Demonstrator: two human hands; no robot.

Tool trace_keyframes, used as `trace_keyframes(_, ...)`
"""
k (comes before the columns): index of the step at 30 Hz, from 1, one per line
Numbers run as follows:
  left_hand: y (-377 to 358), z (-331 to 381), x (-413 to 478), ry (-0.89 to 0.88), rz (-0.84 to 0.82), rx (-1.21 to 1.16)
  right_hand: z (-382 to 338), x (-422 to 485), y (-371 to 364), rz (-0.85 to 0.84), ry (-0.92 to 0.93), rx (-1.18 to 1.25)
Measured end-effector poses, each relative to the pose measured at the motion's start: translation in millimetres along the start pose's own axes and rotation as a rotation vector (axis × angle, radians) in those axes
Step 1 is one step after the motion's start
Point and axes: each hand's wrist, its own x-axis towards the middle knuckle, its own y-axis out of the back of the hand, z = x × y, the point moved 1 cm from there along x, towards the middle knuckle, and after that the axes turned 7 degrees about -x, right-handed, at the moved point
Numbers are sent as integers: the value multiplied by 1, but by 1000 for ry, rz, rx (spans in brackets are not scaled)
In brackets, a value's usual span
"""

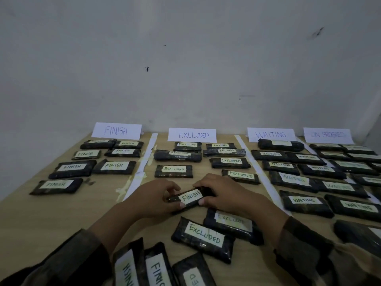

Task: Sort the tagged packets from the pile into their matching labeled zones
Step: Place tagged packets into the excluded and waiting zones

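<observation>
At the far left, a white paper FINISH sign (116, 131) stands against the wall. In front of it, 7 dark wrapped FINISH packets (72, 168) with white tags lie flat in 2 loose columns. A white paper strip (142, 162) divides them from the next zone, where a white EXCLUDED sign (192, 135) heads 7 dark EXCLUDED packets (173, 170). Past a second white strip (253, 162), a white WAITING sign (271, 134) heads 2 columns of dark WAITING packets (305, 203). At the far right, a blurred IN PROGRESS sign (327, 135) heads more dark packets (354, 167) whose tags are too blurred to read.

In front of the EXCLUDED zone, the left hand (156, 198) and the right hand (224, 193) pinch opposite ends of 1 tilted dark packet tagged FINISH (190, 197). Just nearer lies the unsorted pile (204, 238): 2 overlapping EXCLUDED-tagged packets, then 3 more cut off by the bottom edge.

Everything lies on a pale wooden surface (51, 215). Behind it is a plain grey-white wall (185, 58) with a few dark marks, in dim light.
</observation>
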Motion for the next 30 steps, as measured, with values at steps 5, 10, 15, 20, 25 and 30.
trace_keyframes(5,0,-6,-2,28,44,-129,-10,-5,0,112,-4,69)
trace_keyframes(10,7,-13,-6,43,74,-247,-18,-6,0,235,69,-17)
trace_keyframes(15,23,-20,-19,54,142,-327,-31,2,5,367,166,-137)
trace_keyframes(20,45,-34,-45,73,269,-194,-56,25,15,398,232,-196)
trace_keyframes(25,67,-62,-79,121,432,22,-85,57,21,402,267,-217)
trace_keyframes(30,80,-93,-113,227,445,229,-111,90,16,366,257,-191)
